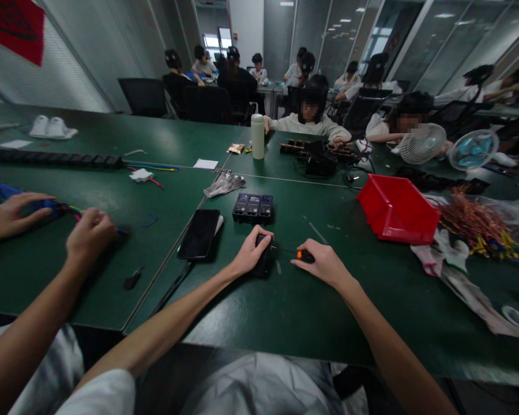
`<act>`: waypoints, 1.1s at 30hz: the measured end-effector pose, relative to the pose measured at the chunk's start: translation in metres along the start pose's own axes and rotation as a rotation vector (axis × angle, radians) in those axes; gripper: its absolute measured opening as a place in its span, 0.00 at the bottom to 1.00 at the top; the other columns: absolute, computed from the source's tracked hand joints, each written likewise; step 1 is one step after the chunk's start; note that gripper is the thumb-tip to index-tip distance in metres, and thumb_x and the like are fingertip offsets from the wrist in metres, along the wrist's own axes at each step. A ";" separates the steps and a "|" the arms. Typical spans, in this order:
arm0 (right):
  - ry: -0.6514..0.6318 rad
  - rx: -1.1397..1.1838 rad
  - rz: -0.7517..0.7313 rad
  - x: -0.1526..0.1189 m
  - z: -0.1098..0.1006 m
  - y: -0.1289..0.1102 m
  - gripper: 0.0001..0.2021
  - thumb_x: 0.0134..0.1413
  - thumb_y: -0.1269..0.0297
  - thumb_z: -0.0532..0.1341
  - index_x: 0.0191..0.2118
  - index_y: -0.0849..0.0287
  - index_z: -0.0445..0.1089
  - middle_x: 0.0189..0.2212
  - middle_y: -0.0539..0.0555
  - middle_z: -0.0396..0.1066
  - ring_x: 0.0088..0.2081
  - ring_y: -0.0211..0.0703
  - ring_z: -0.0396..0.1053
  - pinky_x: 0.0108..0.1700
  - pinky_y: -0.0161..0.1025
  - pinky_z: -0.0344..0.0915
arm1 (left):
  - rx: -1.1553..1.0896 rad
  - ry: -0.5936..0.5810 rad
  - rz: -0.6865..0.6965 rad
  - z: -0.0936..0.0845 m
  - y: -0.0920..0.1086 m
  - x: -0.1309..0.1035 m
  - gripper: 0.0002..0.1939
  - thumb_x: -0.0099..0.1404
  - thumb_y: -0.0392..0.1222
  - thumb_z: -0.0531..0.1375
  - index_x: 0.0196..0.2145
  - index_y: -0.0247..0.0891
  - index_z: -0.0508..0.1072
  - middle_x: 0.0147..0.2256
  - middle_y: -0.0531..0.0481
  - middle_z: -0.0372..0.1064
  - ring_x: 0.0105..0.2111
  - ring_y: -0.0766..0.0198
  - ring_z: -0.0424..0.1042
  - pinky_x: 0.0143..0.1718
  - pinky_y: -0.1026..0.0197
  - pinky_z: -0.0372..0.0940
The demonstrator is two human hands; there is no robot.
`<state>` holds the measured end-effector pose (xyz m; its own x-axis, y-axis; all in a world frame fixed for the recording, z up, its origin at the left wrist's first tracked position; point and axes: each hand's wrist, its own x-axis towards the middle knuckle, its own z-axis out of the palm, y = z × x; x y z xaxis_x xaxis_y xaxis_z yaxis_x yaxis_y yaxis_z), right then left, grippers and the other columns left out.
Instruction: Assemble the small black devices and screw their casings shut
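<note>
My left hand [251, 252] is closed around a small black box-shaped block [263, 262], which stands on the green table. Its underside and part of its side are hidden by my fingers. In my right hand [322, 264] is a screwdriver [305, 256] with a black and orange handle. Its thin shaft points left at the block's right side; I cannot tell whether the tip touches. Just beyond my left hand sits a black unit with three similar sections [253, 208]. A dark-screened phone [199, 233] with a cable lies left of my left hand.
A co-worker's hands [89, 233] handle a blue sleeved wire bundle on the left. Gray gloves [225, 184] and a pale bottle [258, 136] are farther back. On the right are a red bin [398, 210], copper wires [476, 222] and white gloves [458, 271]. Another person sits opposite.
</note>
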<state>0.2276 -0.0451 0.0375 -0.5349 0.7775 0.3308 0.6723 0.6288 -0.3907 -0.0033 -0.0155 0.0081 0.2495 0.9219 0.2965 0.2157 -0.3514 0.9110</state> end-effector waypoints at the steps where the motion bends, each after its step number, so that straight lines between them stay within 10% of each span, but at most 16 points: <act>1: 0.007 0.011 0.011 0.000 0.000 0.001 0.11 0.54 0.58 0.60 0.39 0.61 0.66 0.33 0.55 0.68 0.33 0.42 0.68 0.34 0.37 0.65 | 0.001 0.000 -0.002 0.000 0.000 0.000 0.12 0.66 0.48 0.50 0.39 0.37 0.65 0.40 0.49 0.66 0.41 0.63 0.66 0.46 0.61 0.58; 33: 0.020 0.175 0.149 0.003 0.003 -0.004 0.13 0.55 0.54 0.59 0.35 0.59 0.72 0.30 0.54 0.73 0.30 0.40 0.69 0.34 0.36 0.62 | 0.012 0.007 0.010 -0.001 -0.003 0.002 0.13 0.66 0.48 0.50 0.39 0.37 0.65 0.39 0.49 0.66 0.41 0.63 0.66 0.47 0.60 0.58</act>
<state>0.2220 -0.0453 0.0368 -0.4251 0.8624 0.2749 0.6428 0.5014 -0.5792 -0.0047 -0.0124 0.0069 0.2455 0.9192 0.3079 0.2241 -0.3628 0.9045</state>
